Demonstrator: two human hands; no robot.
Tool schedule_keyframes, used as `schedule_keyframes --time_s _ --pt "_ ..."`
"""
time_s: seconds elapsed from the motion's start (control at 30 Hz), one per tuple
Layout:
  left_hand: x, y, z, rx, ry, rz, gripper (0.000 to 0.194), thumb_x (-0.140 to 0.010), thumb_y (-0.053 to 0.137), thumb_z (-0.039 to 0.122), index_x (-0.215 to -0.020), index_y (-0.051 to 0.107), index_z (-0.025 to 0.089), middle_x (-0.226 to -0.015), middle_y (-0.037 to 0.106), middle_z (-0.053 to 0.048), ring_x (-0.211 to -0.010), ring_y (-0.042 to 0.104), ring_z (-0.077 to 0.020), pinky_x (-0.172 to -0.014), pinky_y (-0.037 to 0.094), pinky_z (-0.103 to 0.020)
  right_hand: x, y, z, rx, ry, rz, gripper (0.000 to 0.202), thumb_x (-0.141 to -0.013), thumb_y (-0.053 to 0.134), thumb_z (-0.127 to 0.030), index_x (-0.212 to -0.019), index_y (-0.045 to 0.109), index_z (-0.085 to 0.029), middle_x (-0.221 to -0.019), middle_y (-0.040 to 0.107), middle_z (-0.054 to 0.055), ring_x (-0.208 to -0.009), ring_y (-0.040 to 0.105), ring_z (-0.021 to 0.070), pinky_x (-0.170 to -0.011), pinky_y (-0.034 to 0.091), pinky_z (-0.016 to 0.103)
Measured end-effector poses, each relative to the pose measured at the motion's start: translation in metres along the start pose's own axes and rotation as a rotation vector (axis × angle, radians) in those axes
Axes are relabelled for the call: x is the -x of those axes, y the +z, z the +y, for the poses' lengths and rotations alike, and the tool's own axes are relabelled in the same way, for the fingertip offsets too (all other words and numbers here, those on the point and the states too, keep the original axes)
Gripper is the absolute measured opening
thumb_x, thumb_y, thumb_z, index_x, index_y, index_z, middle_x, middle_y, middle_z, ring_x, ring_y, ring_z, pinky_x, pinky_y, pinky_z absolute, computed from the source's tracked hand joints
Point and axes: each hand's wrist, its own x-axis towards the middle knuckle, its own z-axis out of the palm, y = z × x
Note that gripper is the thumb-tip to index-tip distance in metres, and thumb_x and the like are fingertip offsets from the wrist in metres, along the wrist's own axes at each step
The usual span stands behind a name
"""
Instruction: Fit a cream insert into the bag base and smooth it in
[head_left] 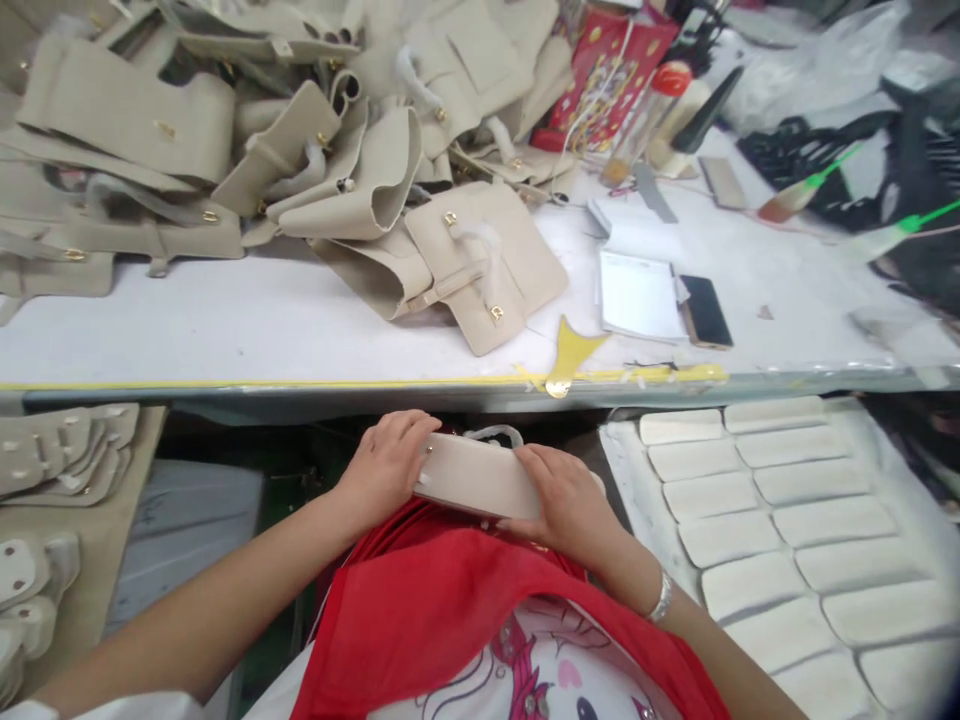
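Both forearms come in from the near edge and meet low in the middle, below the front edge of the table. The left hand is curled over the left end of a cream leather piece, fingers wrapped across its top and closed on it. The right hand lies over the right end, palm down, fingers bent around the near side, also gripping; a silver bracelet sits on that wrist.

The cream leather piece is held over the lap, above a red apron. Its long axis runs left to right, tilted slightly so the right end is nearer. A small gold stud shows at its left end, and a pale loop rises behind its far edge.

The table is white with yellow tape along its front edge. On its far left lies a heap of beige bag parts; one flat bag panel lies apart, nearer the middle. To the right are a white notepad and a dark phone, just beside each other. Near right, a tray holds rows of pale oblong pads
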Motion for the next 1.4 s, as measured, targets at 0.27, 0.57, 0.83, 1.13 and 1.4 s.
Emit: schedule_keyframes --time_s 0.27,0.57,0.83,1.13,1.4 --pt "-0.013 0.035 0.029 -0.028 0.322 -0.039 0.048 -0.086 0.048 0.038 -0.128 0.045 0.014 -0.127 0.052 -0.012 -0.118 0.046 -0.0241 -0.107 0.030 -0.042 0.001 0.004 0.003 -0.019 -0.008 0.040 0.077 -0.064 0.063 -0.064 -0.118 0.049 -0.011 -0.117 0.056 0.015 -0.106 0.051 0.0299 -0.091 0.038 0.043" --pt "-0.025 0.028 0.015 -0.002 0.435 -0.255 0.089 -0.067 0.053 0.073 -0.133 0.039 0.015 -0.129 0.050 -0.016 -0.117 0.046 -0.0295 -0.100 0.031 -0.043 0.002 0.005 0.009 -0.047 -0.011 0.024 0.081 -0.064 0.060 -0.068 -0.121 0.048 -0.012 -0.118 0.055 0.014 -0.107 0.050 0.0294 -0.092 0.036 0.042" --pt "-0.013 0.032 0.014 -0.026 0.228 -0.113 0.094 -0.059 0.058 0.075 -0.129 0.041 0.013 -0.125 0.052 -0.016 -0.117 0.044 -0.0301 -0.102 0.027 -0.044 0.001 0.004 0.008 -0.118 -0.043 0.046 0.081 -0.067 0.058 -0.068 -0.126 0.045 -0.014 -0.122 0.053 0.016 -0.111 0.049 0.0307 -0.093 0.037 0.045" --pt "-0.013 0.029 0.015 -0.016 0.191 -0.153 0.085 -0.058 0.058 0.075 -0.119 0.049 0.016 -0.120 0.054 -0.012 -0.109 0.046 -0.0280 -0.093 0.032 -0.041 -0.017 0.003 -0.002 -0.186 -0.066 0.061 0.042 -0.081 0.058 -0.041 -0.114 0.054 -0.016 -0.115 0.056 0.011 -0.107 0.049 0.0244 -0.094 0.040 0.039" --pt "-0.011 0.030 0.014 -0.032 0.193 -0.172 0.088 -0.057 0.059 0.075 -0.123 0.048 0.018 -0.122 0.052 -0.011 -0.109 0.045 -0.0283 -0.093 0.032 -0.042 -0.028 0.001 0.000 -0.177 -0.046 -0.036 0.030 -0.088 0.048 -0.037 -0.112 0.057 -0.020 -0.109 0.059 0.007 -0.101 0.052 0.0205 -0.091 0.042 0.034"
